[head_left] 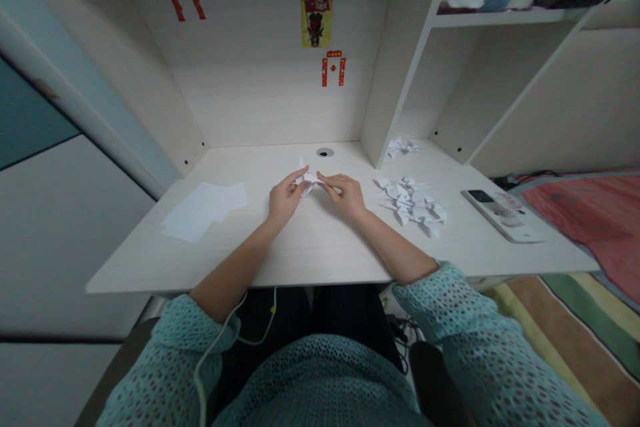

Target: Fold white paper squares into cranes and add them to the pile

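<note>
work looked well along but unfinished. a loose heap of folded pieces (413, 201) lay on the bench (320, 253) beyond the right forearm, and a smaller cluster (403, 147) sat farther back, just beside the upright divider (400, 60); both read as done. flat sheets (205, 208), overlapping, lay to the left, apparently left to do (their number could not be told, nor that of the heap). one white paper piece (311, 180) was in hand, pointed and creased, so probably midway or near its last folds.

that piece stood between the two hands, above the middle of the bench. the left hand (285, 201) had its fingers closed on the near-left side, a point rising past the fingertips; the right hand (347, 196) pinched the right end. whether its lower tip touched the bench could not be told.
</note>
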`<state>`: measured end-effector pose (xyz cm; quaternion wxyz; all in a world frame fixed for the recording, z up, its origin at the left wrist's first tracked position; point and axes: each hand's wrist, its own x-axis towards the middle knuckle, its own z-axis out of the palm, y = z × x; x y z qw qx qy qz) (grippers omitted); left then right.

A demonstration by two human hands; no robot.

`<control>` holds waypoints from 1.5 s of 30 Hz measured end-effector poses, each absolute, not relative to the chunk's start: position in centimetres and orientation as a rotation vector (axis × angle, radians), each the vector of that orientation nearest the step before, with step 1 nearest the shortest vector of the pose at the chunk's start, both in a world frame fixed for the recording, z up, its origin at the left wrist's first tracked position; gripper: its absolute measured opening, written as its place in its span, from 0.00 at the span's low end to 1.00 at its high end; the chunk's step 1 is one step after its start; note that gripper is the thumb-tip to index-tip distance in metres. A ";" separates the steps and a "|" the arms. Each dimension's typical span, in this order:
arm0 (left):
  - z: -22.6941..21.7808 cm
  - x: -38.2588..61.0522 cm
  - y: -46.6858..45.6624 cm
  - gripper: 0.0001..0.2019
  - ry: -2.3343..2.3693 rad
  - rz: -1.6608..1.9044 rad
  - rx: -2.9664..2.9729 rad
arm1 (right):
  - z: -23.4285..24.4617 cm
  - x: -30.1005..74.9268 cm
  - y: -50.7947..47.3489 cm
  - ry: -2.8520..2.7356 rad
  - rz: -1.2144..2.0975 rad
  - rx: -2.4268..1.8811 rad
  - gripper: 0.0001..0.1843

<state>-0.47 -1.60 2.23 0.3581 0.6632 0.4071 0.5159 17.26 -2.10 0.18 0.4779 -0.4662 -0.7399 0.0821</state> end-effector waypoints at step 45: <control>1.7 0.1 -1.5 0.15 1.121 1.479 1.766 | -0.2 17.2 -1.7 -1.738 0.096 -0.954 0.14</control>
